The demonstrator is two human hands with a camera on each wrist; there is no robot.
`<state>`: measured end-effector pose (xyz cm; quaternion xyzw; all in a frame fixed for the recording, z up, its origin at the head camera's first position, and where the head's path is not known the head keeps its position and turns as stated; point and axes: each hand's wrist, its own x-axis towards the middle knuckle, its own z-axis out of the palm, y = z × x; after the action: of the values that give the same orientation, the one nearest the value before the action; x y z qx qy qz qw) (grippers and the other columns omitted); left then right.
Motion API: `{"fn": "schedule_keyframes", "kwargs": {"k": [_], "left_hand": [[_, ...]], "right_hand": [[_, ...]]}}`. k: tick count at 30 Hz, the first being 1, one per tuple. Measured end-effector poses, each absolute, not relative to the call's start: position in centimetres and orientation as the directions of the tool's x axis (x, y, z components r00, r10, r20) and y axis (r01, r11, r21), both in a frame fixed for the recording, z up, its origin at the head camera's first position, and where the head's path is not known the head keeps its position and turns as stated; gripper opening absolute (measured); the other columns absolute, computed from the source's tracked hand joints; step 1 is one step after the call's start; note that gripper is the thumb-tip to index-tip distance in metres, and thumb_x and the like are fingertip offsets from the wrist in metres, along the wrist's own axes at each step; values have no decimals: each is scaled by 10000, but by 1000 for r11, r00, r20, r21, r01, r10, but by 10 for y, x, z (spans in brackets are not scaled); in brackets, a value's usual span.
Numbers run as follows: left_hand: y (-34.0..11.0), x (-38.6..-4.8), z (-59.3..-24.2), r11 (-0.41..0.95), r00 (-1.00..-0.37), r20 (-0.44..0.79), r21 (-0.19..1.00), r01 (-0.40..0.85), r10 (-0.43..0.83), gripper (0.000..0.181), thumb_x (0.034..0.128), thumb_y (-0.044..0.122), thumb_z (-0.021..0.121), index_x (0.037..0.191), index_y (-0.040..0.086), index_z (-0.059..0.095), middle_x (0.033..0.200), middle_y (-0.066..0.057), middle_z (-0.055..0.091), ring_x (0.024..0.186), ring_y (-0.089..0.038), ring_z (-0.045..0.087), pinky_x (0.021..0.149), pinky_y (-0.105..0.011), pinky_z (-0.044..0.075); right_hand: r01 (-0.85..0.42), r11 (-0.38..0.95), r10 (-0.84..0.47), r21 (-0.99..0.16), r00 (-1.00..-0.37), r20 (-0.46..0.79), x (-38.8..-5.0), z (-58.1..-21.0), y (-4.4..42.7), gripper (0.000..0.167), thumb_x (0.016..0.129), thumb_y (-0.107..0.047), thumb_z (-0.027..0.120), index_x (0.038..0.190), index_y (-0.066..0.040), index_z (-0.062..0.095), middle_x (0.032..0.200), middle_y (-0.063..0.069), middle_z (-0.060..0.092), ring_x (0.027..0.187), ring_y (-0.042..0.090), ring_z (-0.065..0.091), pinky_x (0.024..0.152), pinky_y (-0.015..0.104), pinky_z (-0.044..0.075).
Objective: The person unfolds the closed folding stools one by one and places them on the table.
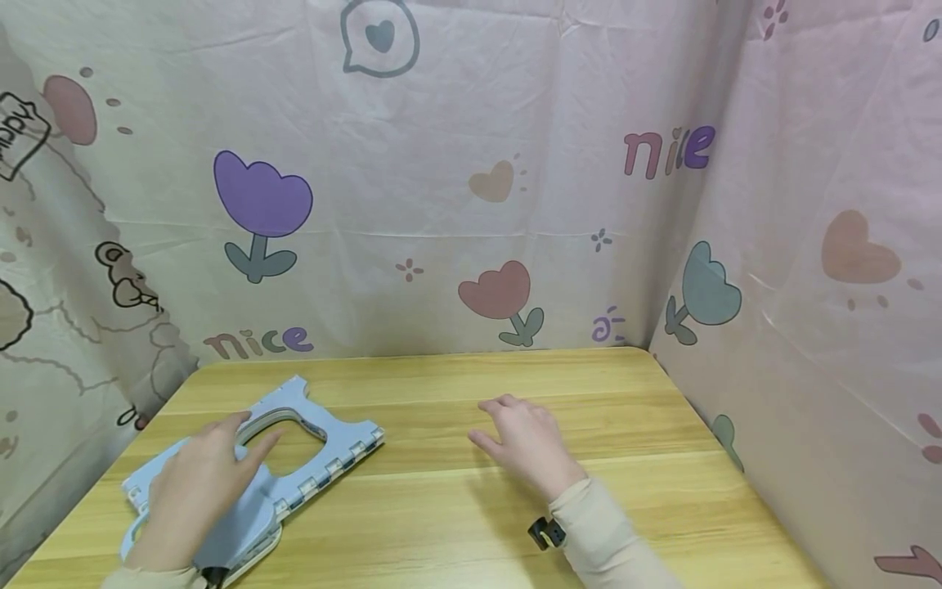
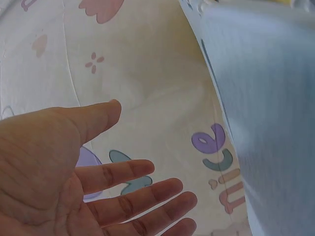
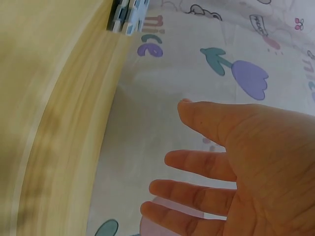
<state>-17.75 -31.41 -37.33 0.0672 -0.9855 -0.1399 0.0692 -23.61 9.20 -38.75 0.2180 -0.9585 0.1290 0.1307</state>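
A light blue plastic folding stool, folded flat, lies on the left part of the wooden table. It has a large rounded opening and hinge-like joints along one edge. My left hand is over the stool with its fingers extended and hides part of it. In the left wrist view, the left hand holds nothing, and the stool's blue panel stands apart at the right. My right hand is above the middle of the table. Its fingers are spread in the right wrist view, with nothing in them.
The wooden table has its back edge near a printed cloth curtain. Another stretch of cloth hangs along the right side, and cloth also hangs at the left. A black band is at the right wrist.
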Motion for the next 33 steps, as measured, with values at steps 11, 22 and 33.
{"fn": "schedule_keyframes", "kwargs": {"k": [11, 22, 33], "left_hand": [[-334, -171, -379, 949, -974, 140, 284, -134, -180, 900, 1050, 694, 518, 1476, -99, 526, 1424, -436, 553, 1195, -676, 558, 844, -733, 535], [-357, -164, -384, 909, -955, -2, 307, -282, -296, 929, 1025, 743, 507, 1512, -49, 484, 1464, -435, 502, 1188, -672, 548, 773, -680, 551], [-373, -162, -400, 883, -923, -70, 271, -382, -378, 911, 1012, 644, 622, 1424, -160, 500, 1328, -436, 584, 1071, -626, 616, 795, -652, 556]], "right_hand": [[-510, 852, -459, -116, -836, 301, -236, -390, 65, 509, 1013, -510, 709, 1377, -155, 718, 1334, 87, 761, 1134, 301, 762, 898, 462, 647], [-545, 836, -512, -61, -817, 265, -233, -396, 39, 515, 1008, -551, 703, 1375, -191, 721, 1342, 33, 756, 1149, 242, 753, 902, 378, 636], [-575, 818, -563, 13, -796, 221, -225, -403, 7, 524, 1000, -580, 700, 1392, -233, 708, 1336, -7, 754, 1134, 208, 744, 937, 397, 628]]}}
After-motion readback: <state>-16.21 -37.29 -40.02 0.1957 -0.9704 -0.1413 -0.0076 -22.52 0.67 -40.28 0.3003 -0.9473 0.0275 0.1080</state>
